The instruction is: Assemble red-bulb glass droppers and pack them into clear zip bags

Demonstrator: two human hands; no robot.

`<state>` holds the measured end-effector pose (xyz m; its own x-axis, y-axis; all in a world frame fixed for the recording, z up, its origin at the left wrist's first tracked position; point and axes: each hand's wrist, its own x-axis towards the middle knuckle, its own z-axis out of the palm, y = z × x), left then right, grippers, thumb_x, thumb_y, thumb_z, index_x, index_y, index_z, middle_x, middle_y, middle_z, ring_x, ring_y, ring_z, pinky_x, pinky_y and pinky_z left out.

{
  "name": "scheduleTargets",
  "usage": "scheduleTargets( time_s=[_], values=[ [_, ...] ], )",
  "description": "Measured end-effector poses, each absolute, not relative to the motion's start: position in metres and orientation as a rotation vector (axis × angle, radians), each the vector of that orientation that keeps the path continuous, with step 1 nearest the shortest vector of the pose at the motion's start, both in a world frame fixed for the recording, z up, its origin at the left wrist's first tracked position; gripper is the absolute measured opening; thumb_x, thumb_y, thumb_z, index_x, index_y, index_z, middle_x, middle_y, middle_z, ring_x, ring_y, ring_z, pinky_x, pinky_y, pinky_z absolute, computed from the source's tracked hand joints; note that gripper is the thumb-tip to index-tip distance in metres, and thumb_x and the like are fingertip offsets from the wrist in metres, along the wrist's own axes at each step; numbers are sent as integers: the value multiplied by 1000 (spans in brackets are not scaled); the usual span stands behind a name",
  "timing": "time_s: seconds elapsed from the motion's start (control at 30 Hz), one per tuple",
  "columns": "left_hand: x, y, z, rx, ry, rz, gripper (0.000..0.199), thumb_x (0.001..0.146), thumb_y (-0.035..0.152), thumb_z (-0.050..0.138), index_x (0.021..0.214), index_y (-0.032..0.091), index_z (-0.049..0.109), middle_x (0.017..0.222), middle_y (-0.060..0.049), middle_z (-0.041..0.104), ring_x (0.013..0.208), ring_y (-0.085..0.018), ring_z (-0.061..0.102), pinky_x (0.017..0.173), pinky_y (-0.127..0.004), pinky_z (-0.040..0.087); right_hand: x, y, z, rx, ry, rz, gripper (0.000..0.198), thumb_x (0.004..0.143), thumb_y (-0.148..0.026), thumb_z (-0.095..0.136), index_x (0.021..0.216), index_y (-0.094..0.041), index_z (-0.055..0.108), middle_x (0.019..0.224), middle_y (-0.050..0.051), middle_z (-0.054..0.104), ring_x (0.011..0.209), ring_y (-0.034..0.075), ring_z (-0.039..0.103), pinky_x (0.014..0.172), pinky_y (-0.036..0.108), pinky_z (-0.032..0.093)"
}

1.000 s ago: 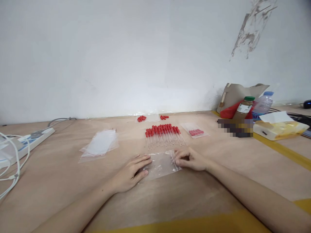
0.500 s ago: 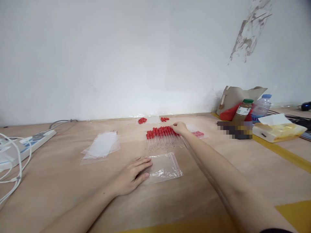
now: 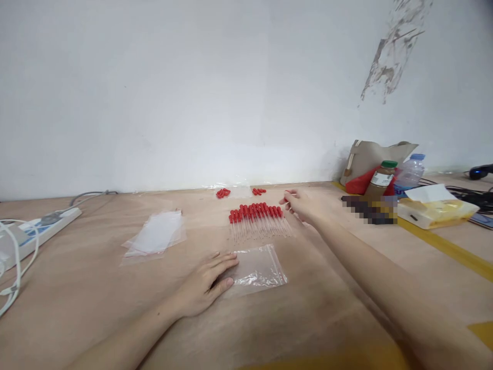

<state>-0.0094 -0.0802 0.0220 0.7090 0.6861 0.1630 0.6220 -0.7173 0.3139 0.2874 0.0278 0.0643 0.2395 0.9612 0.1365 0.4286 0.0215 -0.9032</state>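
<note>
My left hand (image 3: pixel 210 282) lies flat, fingers outstretched, on the left edge of a clear zip-lock bag (image 3: pixel 259 266). Beyond that bag, several glass droppers (image 3: pixel 256 221) with red bulbs lie side by side, bulbs toward the wall and tubes toward me. My right hand (image 3: pixel 302 205) is above the right end of the row, its fingertips pinched on a red dropper bulb (image 3: pixel 287 195); I cannot make out the tube below it. Behind the hand, a bag with red bulbs is mostly hidden.
Two small groups of red bulbs (image 3: pixel 223 193) lie near the wall. A stack of plastic bags (image 3: pixel 156 234) is at left, by a power strip (image 3: pixel 50 223) with white cables. A green-capped bottle (image 3: pixel 382 180), a tote bag (image 3: pixel 375 151) and a tissue pack (image 3: pixel 437 205) stand at right.
My right hand has moved a little up and right, away from the row's end, with a red bulb in its fingertips. My left hand stays on the bag. The view has shifted slightly.
</note>
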Motion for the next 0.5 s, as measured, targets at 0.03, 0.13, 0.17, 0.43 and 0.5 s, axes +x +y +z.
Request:
scheduleTargets(
  time_s=[0.03, 0.13, 0.17, 0.43, 0.5],
  values=[
    [-9, -80, 23, 2687, 1043, 380, 39, 90, 37, 34, 128, 27, 38, 134, -2, 40, 124, -19, 34, 104, -42, 25, 293, 15, 62, -1434, -1234, 731, 17, 80, -32, 44, 90, -19, 40, 69, 0, 60, 41, 5, 44, 39, 17, 36],
    [-8, -81, 25, 2695, 1042, 331, 38, 92, 36, 30, 128, 28, 38, 134, 0, 39, 125, -17, 32, 105, -41, 23, 307, -20, 44, -1218, -1056, 821, 26, 74, -34, 53, 89, -21, 35, 65, -3, 58, 44, 7, 48, 41, 18, 40],
    [-7, -81, 26, 2699, 1040, 320, 39, 92, 36, 29, 129, 28, 37, 135, 0, 38, 125, -17, 31, 105, -41, 23, 310, -29, 36, -1194, -1025, 859, 28, 73, -35, 55, 88, -22, 35, 64, -3, 58, 45, 7, 49, 41, 18, 41],
    [-9, -80, 25, 2737, 1013, 304, 43, 90, 38, 35, 131, 28, 32, 137, -2, 34, 126, -20, 29, 104, -45, 23, 307, -58, 4, -1098, -778, 1110, 14, 77, -27, 52, 77, -22, 38, 62, -2, 56, 47, 8, 53, 48, 21, 48],
    [-9, -80, 25, 2727, 1008, 309, 43, 89, 38, 36, 132, 28, 32, 138, -2, 33, 127, -21, 28, 104, -45, 23, 303, -60, 2, -1085, -746, 1184, 11, 79, -24, 50, 75, -22, 39, 65, 0, 57, 52, 9, 56, 53, 24, 51]
  ],
)
